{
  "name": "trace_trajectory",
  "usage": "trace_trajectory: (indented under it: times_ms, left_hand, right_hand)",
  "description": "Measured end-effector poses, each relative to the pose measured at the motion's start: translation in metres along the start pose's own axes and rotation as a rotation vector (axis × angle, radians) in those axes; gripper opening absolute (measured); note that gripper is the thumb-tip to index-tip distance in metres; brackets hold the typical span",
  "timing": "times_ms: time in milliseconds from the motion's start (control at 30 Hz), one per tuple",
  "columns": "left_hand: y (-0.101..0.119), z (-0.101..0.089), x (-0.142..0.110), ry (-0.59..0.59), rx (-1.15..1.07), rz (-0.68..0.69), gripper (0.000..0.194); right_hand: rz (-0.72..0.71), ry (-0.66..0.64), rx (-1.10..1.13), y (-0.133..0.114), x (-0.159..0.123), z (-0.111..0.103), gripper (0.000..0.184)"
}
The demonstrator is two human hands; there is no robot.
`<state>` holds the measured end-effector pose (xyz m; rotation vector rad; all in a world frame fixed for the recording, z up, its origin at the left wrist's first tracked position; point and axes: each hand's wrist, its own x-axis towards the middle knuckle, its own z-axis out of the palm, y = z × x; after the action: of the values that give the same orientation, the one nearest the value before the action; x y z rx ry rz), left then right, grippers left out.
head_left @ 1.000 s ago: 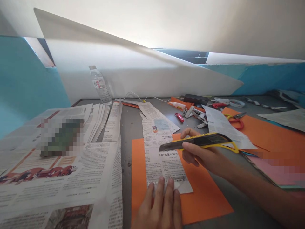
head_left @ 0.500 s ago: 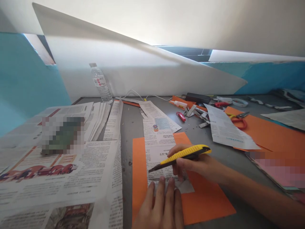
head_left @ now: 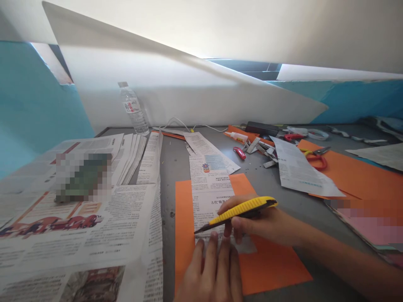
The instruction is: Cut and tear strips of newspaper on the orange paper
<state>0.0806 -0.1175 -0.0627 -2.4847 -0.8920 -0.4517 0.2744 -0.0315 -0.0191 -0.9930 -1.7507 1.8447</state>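
Flanking ppr strip [head_left: 212,178]: newspapers [head_left: 126,226] L, scissors [head_left: 319,152] R | RH fingers [head_left: 244,225] pinching cutter [head_left: 243,207] | LH fingers [head_left: 212,253] slightly spread, part-hiding near end

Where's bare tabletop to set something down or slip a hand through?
Narrow lane of grey tabletop between the left newspapers and the orange sheet. Second patch: between that sheet and the loose newspaper piece, beyond the right hand. Crowded: back right, with scissors and white bottle; also newspaper strip, under the left hand.
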Motion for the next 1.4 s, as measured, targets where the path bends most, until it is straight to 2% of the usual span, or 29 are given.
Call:
trace_trajectory:
  times_ms: [400,500,633,933,1100,1400]
  left_hand:
    - [0.001,0.000,0.002,0.026,-0.011,-0.029,0.026]
    - [0.001,0.000,0.002,0.023,-0.016,-0.033,0.028]
    - [0.001,0.000,0.001,-0.039,-0.013,0.001,0.029]
    - [0.001,0.002,-0.002,-0.047,-0.008,0.016,0.029]
    - [0.001,0.001,-0.001,-0.007,-0.008,0.005,0.028]
    - [0.000,0.001,-0.002,-0.045,-0.014,0.022,0.029]
  right_hand:
    - [0.017,-0.002,0.039,0.002,0.004,-0.002,0.038]
    - [0.048,0.043,0.012,0.002,0.004,-0.001,0.036]
    - [0.075,0.120,-0.032,0.003,0.006,0.001,0.034]
    - [0.065,0.150,-0.027,0.002,0.005,0.004,0.031]
    - [0.077,0.164,-0.007,-0.004,0.003,0.008,0.029]
    - [0.068,0.184,-0.044,-0.007,0.001,0.009,0.023]
